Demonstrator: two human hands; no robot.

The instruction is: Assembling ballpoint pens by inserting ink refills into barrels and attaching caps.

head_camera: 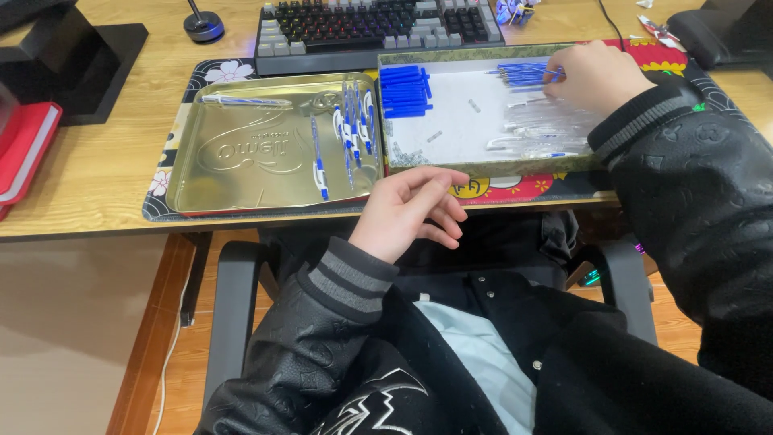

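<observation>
In the head view, the right hand [594,76] reaches into the far corner of the grey tray [451,121], its fingers [555,80] curled down over the row of blue refills [527,72]; whether they actually pinch one I cannot tell, since the knuckles hide the tips. The left hand [411,205] rests at the near edge of the worktop [97,161], fingers loosely spread and holding nothing, just beside the tray's front rim. The likeliest slip, as I judge it, is that the thin refills roll or scatter when the right hand stirs the row, or that its sleeve [644,121] drags across the clear pen barrels [547,129] lying just below it and sweeps them together. The stack of blue caps [405,89] sits near the tray's left wall and could be knocked if the hand crosses over. Finished pens [354,129] lie loose in the gold tin tray [241,153] to the left, where they can roll on the smooth metal. Around these, a keyboard [378,24] stands close behind both trays, a red book [28,149] lies at the far left, and the small loose parts [435,137] on the grey tray floor sit between the left hand and the parts.
</observation>
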